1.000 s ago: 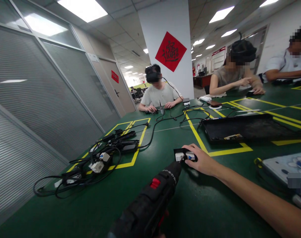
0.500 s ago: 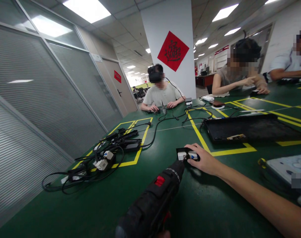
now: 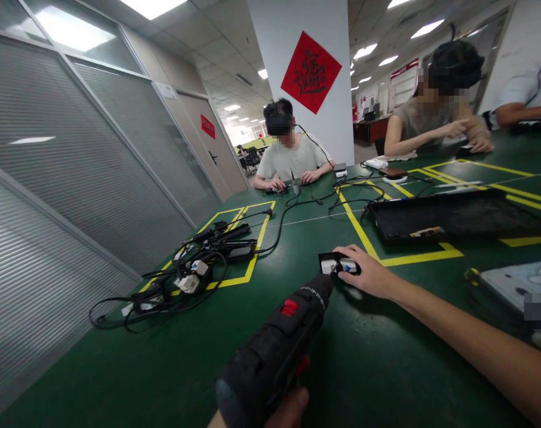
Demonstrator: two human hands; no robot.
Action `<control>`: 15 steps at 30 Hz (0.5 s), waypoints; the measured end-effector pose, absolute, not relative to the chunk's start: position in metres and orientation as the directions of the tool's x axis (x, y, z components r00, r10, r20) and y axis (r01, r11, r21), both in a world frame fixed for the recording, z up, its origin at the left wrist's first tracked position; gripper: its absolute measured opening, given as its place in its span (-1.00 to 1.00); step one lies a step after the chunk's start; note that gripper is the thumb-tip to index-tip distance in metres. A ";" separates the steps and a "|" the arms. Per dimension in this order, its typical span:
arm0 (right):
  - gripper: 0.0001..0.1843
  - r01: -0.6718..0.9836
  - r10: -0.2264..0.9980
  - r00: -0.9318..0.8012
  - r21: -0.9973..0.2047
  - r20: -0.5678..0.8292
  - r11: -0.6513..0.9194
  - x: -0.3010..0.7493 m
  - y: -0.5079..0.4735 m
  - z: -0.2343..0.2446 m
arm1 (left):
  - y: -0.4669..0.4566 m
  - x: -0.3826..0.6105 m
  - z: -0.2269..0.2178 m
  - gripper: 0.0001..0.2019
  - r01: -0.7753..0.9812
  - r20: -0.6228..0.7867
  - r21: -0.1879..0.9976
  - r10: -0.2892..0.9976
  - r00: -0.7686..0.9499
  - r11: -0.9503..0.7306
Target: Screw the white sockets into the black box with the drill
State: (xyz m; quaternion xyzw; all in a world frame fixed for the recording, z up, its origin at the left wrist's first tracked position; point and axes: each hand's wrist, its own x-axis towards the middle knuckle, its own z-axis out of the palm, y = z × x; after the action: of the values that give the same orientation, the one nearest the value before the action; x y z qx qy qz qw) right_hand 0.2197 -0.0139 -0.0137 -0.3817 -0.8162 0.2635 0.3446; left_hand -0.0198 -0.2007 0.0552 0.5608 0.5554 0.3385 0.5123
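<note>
A black cordless drill (image 3: 274,351) with a red switch points away from me, its tip at a small black-and-white part (image 3: 337,263) on the green table (image 3: 163,368). My left hand (image 3: 288,413) shows only at the bottom edge, wrapped round the drill's grip. My right hand (image 3: 366,273) reaches in from the right and rests on the small part, fingers curled over it, holding it down.
A tangle of black cables and adapters (image 3: 185,279) lies at the left inside yellow tape lines. A black tray (image 3: 453,217) sits at the right, a light board (image 3: 520,279) nearer me. Three people sit at the table's far side.
The view has shifted slightly, and my left hand's fingers now show under the drill. The drill tip and my right hand stay at the small part.
</note>
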 end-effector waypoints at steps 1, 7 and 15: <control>-0.50 0.445 0.803 -0.472 -0.688 0.363 0.573 0.220 -0.014 -0.014 | -0.201 -0.020 0.053 -0.65 0.276 -0.188 0.951 0.968 0.165 0.137; -0.50 0.449 0.792 -0.468 -0.667 0.391 0.594 0.219 -0.013 -0.015 | -0.201 -0.025 0.045 -0.54 0.278 -0.198 0.949 0.967 0.161 0.148; -0.47 0.477 0.804 -0.467 -0.661 0.368 0.579 0.221 -0.012 -0.017 | -0.201 -0.022 0.045 -0.53 0.194 -0.290 0.948 0.938 0.191 0.254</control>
State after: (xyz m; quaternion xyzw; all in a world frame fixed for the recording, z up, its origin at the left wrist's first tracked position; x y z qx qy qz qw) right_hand 0.2207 -0.0119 -0.0172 -0.3899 -0.8217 0.2414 0.3383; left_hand -0.0219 -0.2014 0.0453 0.5172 0.5468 0.3248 0.5727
